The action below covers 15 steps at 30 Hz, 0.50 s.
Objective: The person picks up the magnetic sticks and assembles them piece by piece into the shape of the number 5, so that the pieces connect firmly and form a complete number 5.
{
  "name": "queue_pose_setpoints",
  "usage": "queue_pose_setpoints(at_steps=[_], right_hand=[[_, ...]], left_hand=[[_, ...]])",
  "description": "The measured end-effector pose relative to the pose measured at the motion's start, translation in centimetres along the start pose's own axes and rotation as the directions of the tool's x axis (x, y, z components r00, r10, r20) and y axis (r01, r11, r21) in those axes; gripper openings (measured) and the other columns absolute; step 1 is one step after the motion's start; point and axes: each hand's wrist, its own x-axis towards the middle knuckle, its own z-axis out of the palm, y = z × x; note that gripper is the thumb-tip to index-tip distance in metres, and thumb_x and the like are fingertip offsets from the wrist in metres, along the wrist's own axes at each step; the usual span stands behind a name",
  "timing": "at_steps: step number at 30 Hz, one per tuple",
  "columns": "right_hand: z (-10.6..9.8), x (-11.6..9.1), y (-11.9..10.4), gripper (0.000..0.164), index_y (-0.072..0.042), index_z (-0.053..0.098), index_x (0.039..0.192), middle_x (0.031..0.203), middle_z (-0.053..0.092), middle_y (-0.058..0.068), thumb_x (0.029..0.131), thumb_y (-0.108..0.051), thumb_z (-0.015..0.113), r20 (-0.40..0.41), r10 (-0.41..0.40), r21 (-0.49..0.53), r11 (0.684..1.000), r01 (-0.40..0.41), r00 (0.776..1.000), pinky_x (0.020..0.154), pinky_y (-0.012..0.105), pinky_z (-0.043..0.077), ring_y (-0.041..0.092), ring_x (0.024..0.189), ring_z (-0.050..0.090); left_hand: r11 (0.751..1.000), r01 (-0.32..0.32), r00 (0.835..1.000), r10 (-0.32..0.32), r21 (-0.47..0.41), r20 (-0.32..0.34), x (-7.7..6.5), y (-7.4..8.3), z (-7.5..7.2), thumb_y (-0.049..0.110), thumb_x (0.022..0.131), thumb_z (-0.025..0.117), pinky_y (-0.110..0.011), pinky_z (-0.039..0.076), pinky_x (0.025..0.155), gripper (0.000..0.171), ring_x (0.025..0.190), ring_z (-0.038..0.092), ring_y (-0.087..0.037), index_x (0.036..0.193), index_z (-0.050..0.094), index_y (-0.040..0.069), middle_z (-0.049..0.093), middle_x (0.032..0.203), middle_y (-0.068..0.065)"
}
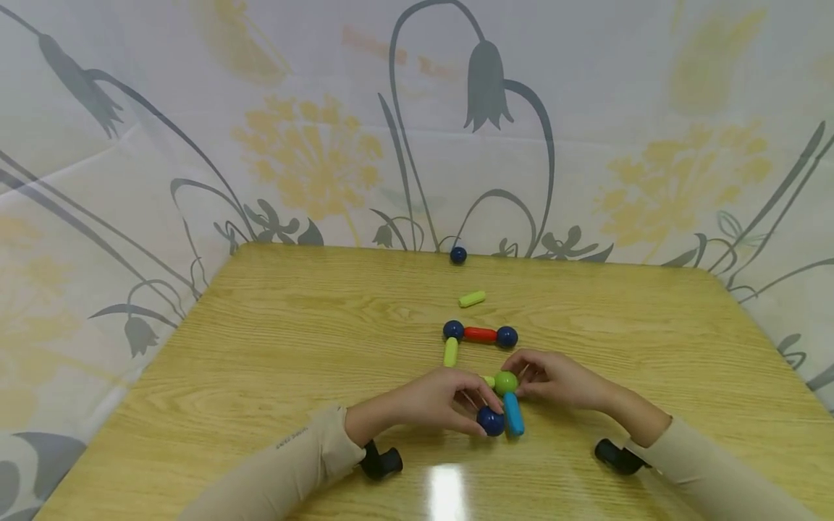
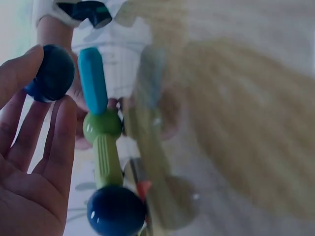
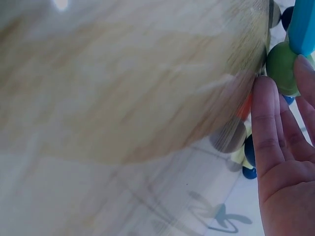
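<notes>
My left hand (image 1: 439,401) pinches a dark blue ball (image 1: 491,422) between thumb and fingertips, beside the free end of a blue stick (image 1: 514,415). That stick's other end meets a green ball (image 1: 504,382), which my right hand (image 1: 563,380) holds with its fingertips. In the left wrist view, a yellow-green ribbed stick (image 2: 108,160) runs from the green ball to another dark blue ball (image 2: 116,211); my left hand hides this ball in the head view. A second yellow-green stick (image 1: 451,352) leads up to a blue ball (image 1: 453,331), joined by a red stick (image 1: 481,334) to a blue ball (image 1: 507,336).
Behind the joined pieces, a loose yellow-green stick (image 1: 472,299) lies on the wooden table (image 1: 313,311). A single dark blue ball (image 1: 458,255) sits at the table's far edge, against a flower-patterned cloth (image 1: 573,195). Black wrist cameras (image 1: 382,462) are worn on both arms.
</notes>
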Motion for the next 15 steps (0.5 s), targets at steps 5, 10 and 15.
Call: queue_pose_setpoints(at_steps=[5, 10, 15], right_hand=[[0.0, 0.0, 0.1, 0.024, -0.005, 0.058, 0.113, 0.099, 0.060, 0.001, 0.090, -0.011, 0.063, 0.003, -0.003, -0.003, 1.000, 0.003, 1.000, 0.071, 0.027, 0.051, 0.013, 0.085, 0.059], [-0.1, 0.0, -0.1, 0.025, -0.004, 0.058, 0.113, 0.100, 0.060, 0.002, 0.091, -0.013, 0.062, 0.009, -0.004, 0.008, 1.000, 0.004, 1.000, 0.072, 0.027, 0.051, 0.013, 0.086, 0.059], [0.0, 0.0, -0.2, 0.025, -0.003, 0.057, 0.114, 0.102, 0.060, 0.005, 0.091, -0.012, 0.062, 0.006, -0.014, 0.017, 1.000, 0.014, 1.000, 0.072, 0.028, 0.051, 0.014, 0.086, 0.059]], left_hand=[[0.999, -0.032, 0.995, 0.035, -0.038, 0.098, 0.4, 0.2, 1.0, -0.003, 0.079, 0.070, -0.020, 0.049, 0.082, 0.029, 0.095, 0.057, 0.001, 0.107, 0.064, 0.000, 0.062, 0.110, -0.008], [0.997, -0.076, 0.985, 0.071, 0.027, 0.155, 0.8, 0.4, 1.9, -0.001, 0.081, 0.070, -0.017, 0.048, 0.080, 0.029, 0.095, 0.055, 0.004, 0.109, 0.064, 0.000, 0.061, 0.111, -0.007], [0.982, -0.100, 0.986, 0.076, 0.159, 0.146, 1.5, 0.5, 2.5, 0.004, 0.081, 0.071, -0.013, 0.047, 0.076, 0.028, 0.090, 0.054, 0.007, 0.109, 0.064, 0.004, 0.063, 0.106, -0.002]])
